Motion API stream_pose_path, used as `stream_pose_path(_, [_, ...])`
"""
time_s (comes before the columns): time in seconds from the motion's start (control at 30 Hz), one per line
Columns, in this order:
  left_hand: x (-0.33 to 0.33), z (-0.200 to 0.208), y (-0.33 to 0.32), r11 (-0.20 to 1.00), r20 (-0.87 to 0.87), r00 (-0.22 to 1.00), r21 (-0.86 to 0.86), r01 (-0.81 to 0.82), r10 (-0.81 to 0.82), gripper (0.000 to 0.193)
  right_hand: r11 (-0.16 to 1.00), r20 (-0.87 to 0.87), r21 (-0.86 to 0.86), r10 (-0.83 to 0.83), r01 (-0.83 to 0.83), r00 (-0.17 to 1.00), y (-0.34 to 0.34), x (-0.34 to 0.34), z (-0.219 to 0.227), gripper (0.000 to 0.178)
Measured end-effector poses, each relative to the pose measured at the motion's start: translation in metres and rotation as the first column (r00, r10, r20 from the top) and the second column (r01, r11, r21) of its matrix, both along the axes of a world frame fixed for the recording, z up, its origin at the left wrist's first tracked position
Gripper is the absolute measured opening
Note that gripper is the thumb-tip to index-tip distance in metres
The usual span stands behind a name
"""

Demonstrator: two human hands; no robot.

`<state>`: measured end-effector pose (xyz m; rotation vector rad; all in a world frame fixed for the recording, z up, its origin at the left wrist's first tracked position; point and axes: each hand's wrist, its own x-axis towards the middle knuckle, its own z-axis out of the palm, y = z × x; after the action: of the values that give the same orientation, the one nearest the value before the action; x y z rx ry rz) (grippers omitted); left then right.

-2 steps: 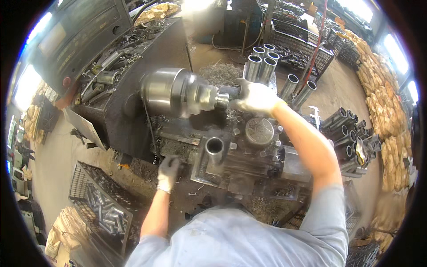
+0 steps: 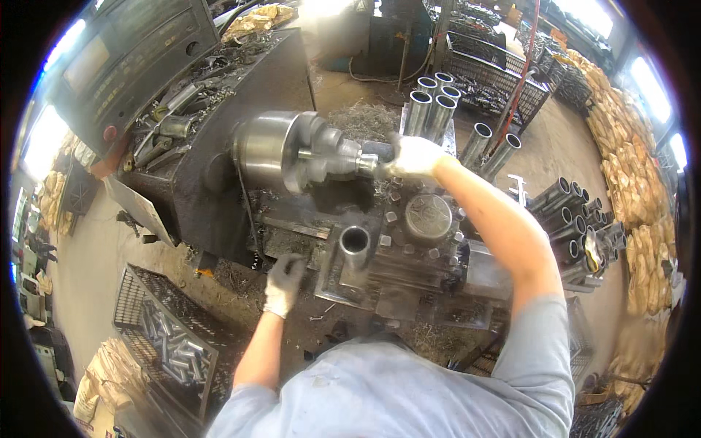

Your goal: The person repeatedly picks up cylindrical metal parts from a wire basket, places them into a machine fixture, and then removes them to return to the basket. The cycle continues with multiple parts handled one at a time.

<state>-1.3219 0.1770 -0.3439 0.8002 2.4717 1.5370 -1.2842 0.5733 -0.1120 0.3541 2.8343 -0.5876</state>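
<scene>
In the head view, the person stands at a lathe [image 2: 219,182], both hands in pale work gloves. The right hand [image 2: 415,157] reaches forward across the machine, fingers wrapped closed around the near end of a dark workpiece [image 2: 376,152] that sticks out of the chuck [image 2: 281,150]. Only a short stretch of the workpiece shows between the chuck's jaws and the glove; the rest is hidden inside the grip, so the piece lies in the palm with the fingers curled over it. The chuck is a broad, shiny steel drum set just left of that hand. The left hand [image 2: 283,283] is low, well apart from the right, resting on the front edge of the carriage [image 2: 380,281], fingers bent down; whether they grip a lever or only press on the metal cannot be told. Just right of it, an open steel tube [image 2: 355,239] stands upright on the carriage, and a round grey cap [image 2: 428,217] ringed by bolt heads sits beyond. Behind the right hand, several tall steel tubes [image 2: 434,106] stand on end in a cluster, and more dark tubes [image 2: 573,219] lie stacked at the right. On the floor at lower left, a wire basket [image 2: 128,292] holds short cut metal pieces. Swarf [image 2: 365,117] is heaped behind the chuck.
</scene>
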Motion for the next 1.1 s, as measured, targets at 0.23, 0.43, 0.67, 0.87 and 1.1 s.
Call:
stream_pose_path(0.23, [0.044,0.006,-0.045,0.986,0.256,0.953,-0.083,-0.146,0.162,0.021,0.911,0.151,-0.378,-0.113,0.163,0.982,0.025,-0.055,-0.077,0.044])
stream_pose_path(0.43, [0.058,-0.064,-0.123,0.871,0.522,0.717,-0.118,-0.476,0.462,0.016,0.406,-0.24,-0.896,-0.785,0.181,0.572,0.028,0.011,0.006,0.042])
stream_pose_path(0.67, [0.028,-0.065,-0.112,0.948,0.362,0.876,-0.131,-0.289,0.317,0.017,0.937,-0.757,0.255,0.04,0.239,0.653,0.02,-0.058,0.025,0.044])
stream_pose_path(0.87, [0.038,-0.06,-0.115,0.902,0.468,0.785,-0.345,-0.261,0.406,0.023,0.899,-0.225,0.088,0.437,-0.429,0.871,0.123,-0.039,-0.095,0.042])
stream_pose_path(1.1, [0.05,-0.06,-0.131,0.896,0.311,0.862,-0.332,-0.296,0.4,0.025,0.707,0.571,0.377,0.331,-0.598,0.752,0.167,-0.013,-0.159,0.031])
